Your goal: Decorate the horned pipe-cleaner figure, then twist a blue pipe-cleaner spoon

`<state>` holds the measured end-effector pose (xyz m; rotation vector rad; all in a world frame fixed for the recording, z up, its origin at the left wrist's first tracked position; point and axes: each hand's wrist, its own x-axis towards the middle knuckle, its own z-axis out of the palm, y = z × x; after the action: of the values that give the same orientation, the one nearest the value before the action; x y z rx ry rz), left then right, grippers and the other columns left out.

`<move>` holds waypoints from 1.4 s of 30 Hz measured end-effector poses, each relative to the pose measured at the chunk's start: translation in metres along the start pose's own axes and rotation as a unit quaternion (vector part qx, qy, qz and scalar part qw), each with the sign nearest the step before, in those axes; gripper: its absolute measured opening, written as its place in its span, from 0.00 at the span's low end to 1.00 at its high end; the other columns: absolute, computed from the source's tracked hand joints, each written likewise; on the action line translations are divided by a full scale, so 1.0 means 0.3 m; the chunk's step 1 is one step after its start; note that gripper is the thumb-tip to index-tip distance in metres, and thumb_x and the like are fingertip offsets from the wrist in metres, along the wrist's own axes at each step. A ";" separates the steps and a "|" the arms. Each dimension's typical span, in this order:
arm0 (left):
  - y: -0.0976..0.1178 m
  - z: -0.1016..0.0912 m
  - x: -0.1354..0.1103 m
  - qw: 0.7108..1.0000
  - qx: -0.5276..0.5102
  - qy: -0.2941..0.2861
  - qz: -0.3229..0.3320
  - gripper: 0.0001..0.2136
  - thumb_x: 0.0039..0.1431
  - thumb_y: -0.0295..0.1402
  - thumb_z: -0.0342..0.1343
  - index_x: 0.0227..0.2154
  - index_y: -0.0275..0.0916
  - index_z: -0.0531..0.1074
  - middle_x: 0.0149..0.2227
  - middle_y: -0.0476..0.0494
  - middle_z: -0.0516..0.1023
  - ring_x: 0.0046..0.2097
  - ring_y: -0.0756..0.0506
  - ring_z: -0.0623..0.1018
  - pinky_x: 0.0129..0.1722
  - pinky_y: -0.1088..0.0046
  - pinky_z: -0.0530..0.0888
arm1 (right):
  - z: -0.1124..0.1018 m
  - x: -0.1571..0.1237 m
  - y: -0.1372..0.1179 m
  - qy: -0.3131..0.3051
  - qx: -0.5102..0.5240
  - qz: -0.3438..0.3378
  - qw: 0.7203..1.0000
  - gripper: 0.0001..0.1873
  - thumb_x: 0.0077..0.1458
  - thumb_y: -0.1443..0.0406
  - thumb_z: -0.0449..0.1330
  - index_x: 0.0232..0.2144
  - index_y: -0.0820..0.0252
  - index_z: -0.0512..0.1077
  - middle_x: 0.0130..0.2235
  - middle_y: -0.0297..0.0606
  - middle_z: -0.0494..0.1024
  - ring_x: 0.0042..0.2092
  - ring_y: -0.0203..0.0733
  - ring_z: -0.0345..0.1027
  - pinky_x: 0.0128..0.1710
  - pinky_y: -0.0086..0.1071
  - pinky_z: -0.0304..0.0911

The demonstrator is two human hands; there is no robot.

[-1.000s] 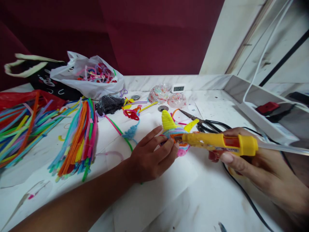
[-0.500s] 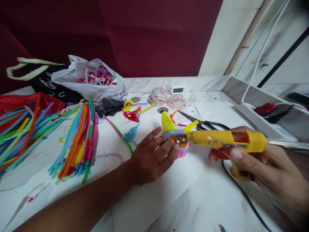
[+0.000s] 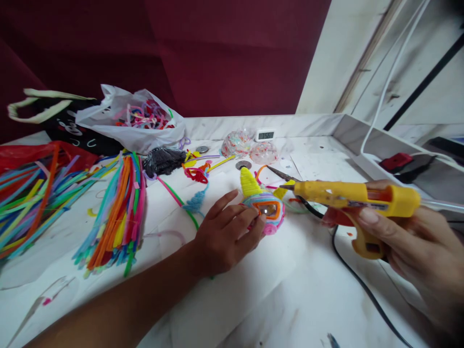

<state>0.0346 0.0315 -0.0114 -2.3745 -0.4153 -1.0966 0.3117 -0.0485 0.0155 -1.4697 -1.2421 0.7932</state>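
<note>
- Set on a white tabletop [image 3: 253, 304], bounded at the back by a marbled ledge [image 3: 206, 126] and along the right by a grey-white side wall [image 3: 350, 137].
- Offers free room at the near middle, from the left forearm across to a black cord [image 3: 362, 284].
- Crowded on the left by loose and bundled pipe cleaners [image 3: 112, 217]; tighter behind, near dark scissors [image 3: 281, 174].
- Curls the left hand [image 3: 224, 237] with bent fingers over the near left side of a striped, yellow-horned craft piece [image 3: 268, 217], gripping it on the tabletop at about the middle.
- Wraps the right hand [image 3: 416, 246] around a yellow glue gun [image 3: 326, 193], with the thumb along its side.
- Points the nozzle left, above and apart from the orange-framed window, overlapping the right horn in view; cannot tell whether touching it.
- Carries a label on the gun's side, too blurred to read; likewise blurred, digits on a small white clock [image 3: 265, 135].
- Bears white printing on a black bag [image 3: 61, 126], illegible from here.
</note>
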 end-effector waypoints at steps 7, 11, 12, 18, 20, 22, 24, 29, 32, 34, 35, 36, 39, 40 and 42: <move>-0.005 0.006 -0.002 1.000 -0.009 0.000 -0.005 0.11 0.54 0.30 0.63 0.41 0.39 0.74 0.38 0.45 0.80 0.41 0.48 0.78 0.58 0.55 0.72 | -0.027 0.044 -0.009 0.075 -0.250 -0.095 0.961 0.24 0.52 0.46 0.60 0.46 0.49 0.68 0.41 0.39 0.74 0.31 0.45 0.70 0.25 0.35 0.65; -0.010 0.005 -0.001 1.000 -0.010 0.005 -0.005 0.11 0.54 0.29 0.63 0.41 0.38 0.74 0.39 0.44 0.80 0.41 0.48 0.78 0.57 0.55 0.73 | -0.050 0.087 0.019 0.031 -0.408 -0.150 0.900 0.27 0.59 0.51 0.54 0.56 0.55 0.58 0.45 0.46 0.75 0.36 0.49 0.71 0.31 0.37 0.65; -0.011 0.006 0.000 1.000 -0.011 0.006 -0.006 0.11 0.54 0.29 0.63 0.41 0.38 0.74 0.39 0.44 0.80 0.41 0.48 0.78 0.57 0.55 0.73 | -0.056 0.099 0.030 0.016 -0.439 -0.173 0.882 0.25 0.61 0.53 0.52 0.57 0.56 0.58 0.45 0.48 0.75 0.39 0.51 0.71 0.34 0.39 0.65; -0.012 0.007 0.003 1.000 -0.018 0.014 -0.009 0.11 0.53 0.28 0.64 0.41 0.38 0.75 0.38 0.44 0.79 0.41 0.47 0.78 0.56 0.56 0.72 | -0.083 0.158 0.103 -0.061 -0.549 -0.280 0.785 0.24 0.61 0.62 0.51 0.59 0.59 0.60 0.39 0.45 0.72 0.40 0.53 0.67 0.42 0.45 0.64; -0.011 0.005 0.002 1.000 -0.022 0.013 -0.007 0.12 0.52 0.28 0.64 0.41 0.37 0.75 0.38 0.43 0.80 0.40 0.47 0.78 0.56 0.55 0.73 | -0.086 0.166 0.122 -0.060 -0.574 -0.283 0.766 0.25 0.60 0.63 0.52 0.59 0.59 0.61 0.37 0.44 0.72 0.39 0.52 0.66 0.41 0.44 0.64; -0.011 0.002 0.001 1.000 -0.026 0.006 -0.006 0.13 0.52 0.28 0.65 0.42 0.36 0.75 0.38 0.42 0.80 0.40 0.47 0.78 0.56 0.54 0.72 | -0.086 0.167 0.134 -0.068 -0.580 -0.281 0.761 0.25 0.60 0.63 0.52 0.59 0.61 0.62 0.38 0.45 0.72 0.39 0.52 0.66 0.40 0.44 0.64; -0.010 0.001 -0.001 1.000 -0.030 0.002 -0.008 0.13 0.53 0.28 0.64 0.42 0.37 0.75 0.39 0.42 0.80 0.41 0.47 0.78 0.57 0.54 0.72 | -0.085 0.164 0.140 -0.078 -0.575 -0.280 0.765 0.24 0.60 0.62 0.52 0.58 0.62 0.63 0.39 0.47 0.73 0.40 0.54 0.67 0.41 0.45 0.64; -0.009 0.002 -0.003 0.999 -0.033 0.012 -0.011 0.12 0.54 0.28 0.63 0.42 0.37 0.74 0.38 0.42 0.79 0.41 0.47 0.78 0.57 0.54 0.71 | -0.089 0.148 0.142 -0.084 -0.560 -0.287 0.773 0.24 0.60 0.65 0.52 0.59 0.62 0.63 0.42 0.51 0.75 0.41 0.56 0.70 0.41 0.46 0.66; -0.008 0.003 -0.003 0.999 -0.033 0.018 -0.010 0.12 0.53 0.28 0.64 0.41 0.36 0.74 0.37 0.43 0.80 0.40 0.47 0.78 0.57 0.55 0.72 | -0.088 0.126 0.121 -0.082 -0.565 -0.290 0.768 0.21 0.59 0.66 0.54 0.55 0.61 0.68 0.44 0.51 0.76 0.45 0.59 0.70 0.43 0.50 0.66; -0.008 0.002 -0.003 0.999 -0.037 0.015 -0.010 0.12 0.53 0.28 0.64 0.41 0.36 0.74 0.37 0.43 0.80 0.40 0.47 0.78 0.57 0.54 0.72 | -0.075 0.103 0.090 -0.071 -0.551 -0.305 0.773 0.20 0.58 0.68 0.54 0.53 0.59 0.70 0.46 0.49 0.76 0.49 0.59 0.69 0.46 0.51 0.66; -0.008 0.002 -0.004 0.999 -0.038 0.013 -0.010 0.12 0.53 0.28 0.64 0.41 0.36 0.74 0.37 0.42 0.80 0.40 0.47 0.78 0.57 0.53 0.71 | -0.063 0.090 0.069 -0.066 -0.534 -0.320 0.780 0.21 0.57 0.69 0.54 0.54 0.58 0.69 0.47 0.48 0.75 0.50 0.58 0.68 0.48 0.52 0.65; -0.008 0.002 -0.004 0.999 -0.037 0.011 -0.010 0.12 0.53 0.28 0.64 0.42 0.36 0.74 0.37 0.43 0.80 0.40 0.47 0.78 0.57 0.53 0.71 | -0.048 0.076 0.045 -0.072 -0.510 -0.340 0.787 0.22 0.57 0.70 0.54 0.54 0.57 0.68 0.49 0.47 0.75 0.50 0.56 0.68 0.48 0.51 0.65; -0.007 0.002 -0.004 0.999 -0.033 0.012 -0.011 0.13 0.53 0.29 0.64 0.42 0.36 0.74 0.37 0.43 0.80 0.40 0.47 0.78 0.57 0.53 0.71 | 0.014 0.042 -0.025 -0.100 -0.420 -0.409 0.804 0.20 0.59 0.69 0.55 0.54 0.55 0.68 0.50 0.45 0.74 0.52 0.51 0.67 0.49 0.45 0.66; -0.006 0.002 -0.004 0.999 -0.031 0.015 -0.011 0.13 0.53 0.29 0.64 0.42 0.36 0.74 0.37 0.43 0.80 0.40 0.47 0.78 0.57 0.53 0.72 | 0.037 0.035 -0.045 -0.109 -0.403 -0.420 0.806 0.21 0.59 0.70 0.55 0.55 0.55 0.68 0.50 0.44 0.74 0.52 0.51 0.66 0.49 0.45 0.65; -0.005 0.003 -0.004 0.999 -0.030 0.019 -0.013 0.13 0.52 0.29 0.64 0.42 0.36 0.74 0.37 0.44 0.80 0.40 0.47 0.78 0.57 0.54 0.72 | 0.081 0.028 -0.076 -0.135 -0.383 -0.434 0.804 0.21 0.61 0.70 0.54 0.56 0.54 0.67 0.48 0.45 0.74 0.50 0.51 0.65 0.48 0.46 0.64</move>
<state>0.0337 0.0331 -0.0124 -2.4013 -0.4072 -1.1796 0.2848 -0.0348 0.0316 -1.1342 -2.3805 -0.1918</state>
